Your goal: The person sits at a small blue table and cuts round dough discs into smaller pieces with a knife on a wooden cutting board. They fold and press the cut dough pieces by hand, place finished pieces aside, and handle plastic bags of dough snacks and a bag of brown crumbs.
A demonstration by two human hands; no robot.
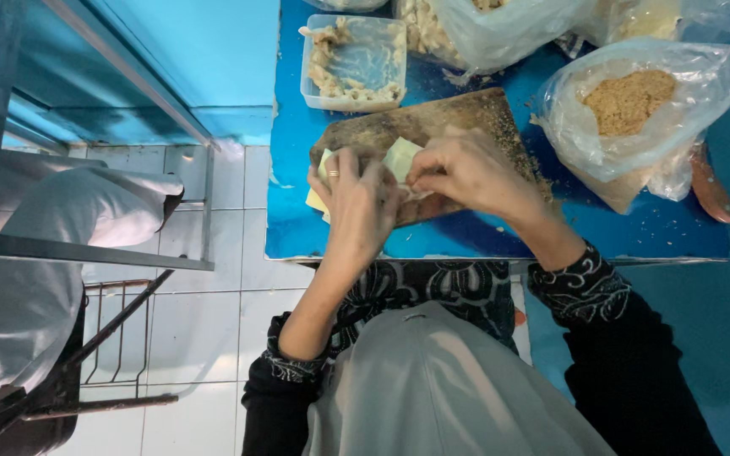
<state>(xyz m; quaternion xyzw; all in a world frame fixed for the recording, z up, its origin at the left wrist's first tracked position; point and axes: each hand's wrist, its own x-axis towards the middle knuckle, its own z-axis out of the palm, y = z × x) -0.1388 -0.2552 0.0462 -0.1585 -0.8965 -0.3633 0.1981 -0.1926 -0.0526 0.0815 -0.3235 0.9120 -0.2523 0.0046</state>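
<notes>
A pale dough wrapper (400, 158) is pinched between both hands on a wooden cutting board (458, 114), its middle hidden by the left hand (356, 203) and right hand (464, 173). At 12 o'clock, bags are cut off by the frame. The blue table (635, 232) edge lies just below the board.
</notes>
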